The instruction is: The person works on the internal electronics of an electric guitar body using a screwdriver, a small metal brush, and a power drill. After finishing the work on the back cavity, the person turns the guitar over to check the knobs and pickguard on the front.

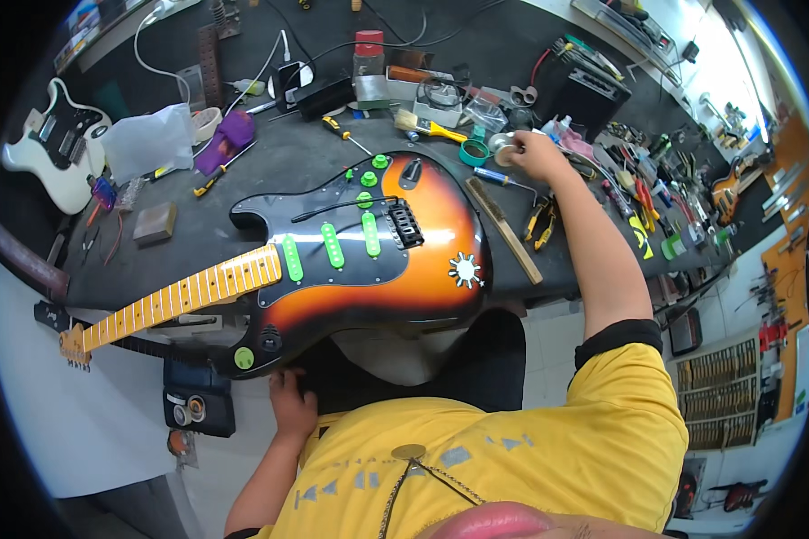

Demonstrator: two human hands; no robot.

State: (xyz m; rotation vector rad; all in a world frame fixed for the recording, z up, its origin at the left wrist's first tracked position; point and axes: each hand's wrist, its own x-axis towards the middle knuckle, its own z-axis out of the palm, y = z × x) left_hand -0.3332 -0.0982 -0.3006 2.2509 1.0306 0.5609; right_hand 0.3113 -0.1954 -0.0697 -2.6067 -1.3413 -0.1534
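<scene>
An electric guitar with a sunburst body, black pickguard and green pickups and knobs lies across the bench edge, its maple neck pointing left. A thin black tremolo arm lies over the pickguard. Beyond the body, my right hand is closed on a small round container, its fingers partly hiding it. Beside that stands a green round tin. My left hand is low by my lap, next to the guitar's lower edge, with fingers stretched out and nothing visible in them.
A wooden-handled brush and yellow-black pliers lie right of the guitar. A yellow-handled paintbrush and screwdriver are behind it. Many tools crowd the right side. At left are a white guitar body and a metal block.
</scene>
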